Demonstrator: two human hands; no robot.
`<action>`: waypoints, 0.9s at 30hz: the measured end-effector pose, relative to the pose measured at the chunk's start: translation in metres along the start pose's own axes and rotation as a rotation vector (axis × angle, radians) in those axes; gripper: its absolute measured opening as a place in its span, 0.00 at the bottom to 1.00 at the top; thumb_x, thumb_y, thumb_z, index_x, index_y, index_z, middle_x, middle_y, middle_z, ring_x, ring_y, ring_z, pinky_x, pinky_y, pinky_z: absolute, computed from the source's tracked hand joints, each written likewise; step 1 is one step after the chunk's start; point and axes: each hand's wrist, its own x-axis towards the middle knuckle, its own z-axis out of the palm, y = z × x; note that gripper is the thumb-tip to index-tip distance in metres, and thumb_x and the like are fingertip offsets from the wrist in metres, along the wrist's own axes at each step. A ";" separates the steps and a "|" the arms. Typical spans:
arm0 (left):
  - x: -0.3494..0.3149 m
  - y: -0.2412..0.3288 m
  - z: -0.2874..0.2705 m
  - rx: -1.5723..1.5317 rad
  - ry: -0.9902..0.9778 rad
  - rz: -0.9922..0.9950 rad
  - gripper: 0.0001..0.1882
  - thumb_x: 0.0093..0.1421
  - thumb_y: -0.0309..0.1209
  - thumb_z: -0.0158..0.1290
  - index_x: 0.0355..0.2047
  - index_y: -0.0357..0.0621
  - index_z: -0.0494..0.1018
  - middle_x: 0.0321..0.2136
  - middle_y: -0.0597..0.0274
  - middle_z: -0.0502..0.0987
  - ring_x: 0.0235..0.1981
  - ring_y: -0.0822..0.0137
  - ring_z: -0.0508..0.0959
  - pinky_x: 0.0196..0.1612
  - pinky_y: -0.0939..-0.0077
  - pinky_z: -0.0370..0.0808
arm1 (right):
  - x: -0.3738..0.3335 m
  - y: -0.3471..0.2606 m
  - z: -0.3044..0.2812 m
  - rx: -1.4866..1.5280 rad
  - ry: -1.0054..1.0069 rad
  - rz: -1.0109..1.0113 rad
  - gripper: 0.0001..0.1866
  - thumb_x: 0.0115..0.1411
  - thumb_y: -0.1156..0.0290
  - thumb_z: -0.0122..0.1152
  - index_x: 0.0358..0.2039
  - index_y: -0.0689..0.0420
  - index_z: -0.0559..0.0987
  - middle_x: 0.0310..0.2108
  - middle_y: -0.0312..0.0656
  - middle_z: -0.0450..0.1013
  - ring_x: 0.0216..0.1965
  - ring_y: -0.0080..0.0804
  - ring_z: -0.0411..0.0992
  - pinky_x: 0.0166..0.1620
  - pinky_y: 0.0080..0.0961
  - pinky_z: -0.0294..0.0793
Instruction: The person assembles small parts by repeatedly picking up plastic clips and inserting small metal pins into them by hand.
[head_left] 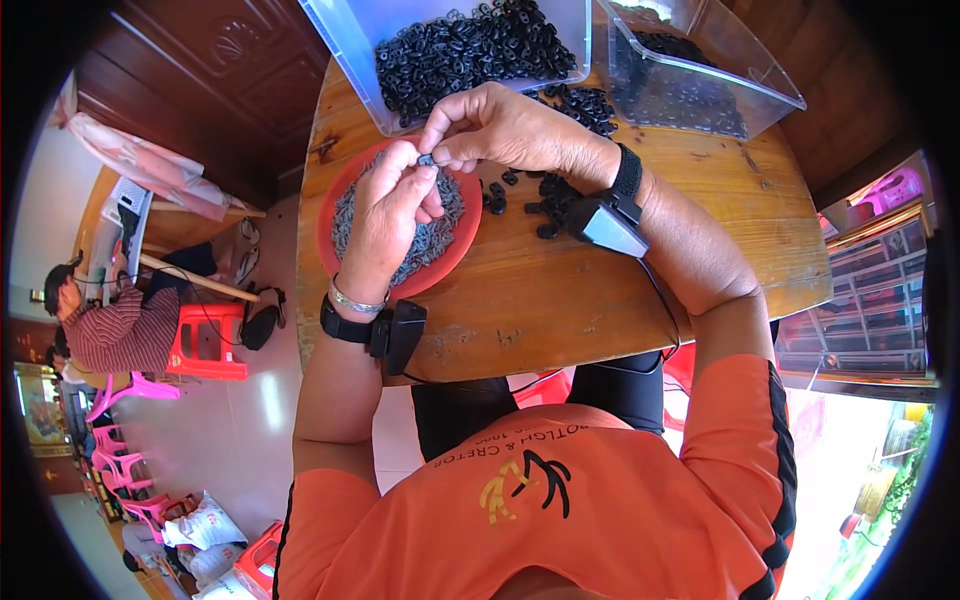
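Note:
Above the bowl, my left hand [392,200] and my right hand [490,132] meet fingertip to fingertip. Thumbs and forefingers of both pinch one small dark piece [426,160], mostly covered by the fingers. Below my left hand is a round orange-red bowl [325,228] full of small grey parts [430,242]. Loose black ring-like pieces [550,205] lie on the table beneath my right forearm, near the wrist. More black pieces [588,108] are heaped beyond my right hand.
A clear bin [350,62] filled with black pieces stands at the wooden table's [560,310] far side. Another clear bin [745,90] with dark pieces is at far right. Both wrists wear strapped devices with cables. Off to the left, a person [120,330] sits near a red stool [208,345].

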 end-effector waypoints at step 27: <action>0.001 0.013 -0.016 -0.233 0.305 0.031 0.09 0.59 0.31 0.47 0.28 0.39 0.73 0.18 0.66 0.72 0.17 0.75 0.72 0.22 0.86 0.67 | -0.008 0.025 0.038 -1.243 0.089 -0.364 0.10 0.47 0.64 0.63 0.29 0.54 0.82 0.32 0.42 0.75 0.39 0.41 0.72 0.43 0.34 0.72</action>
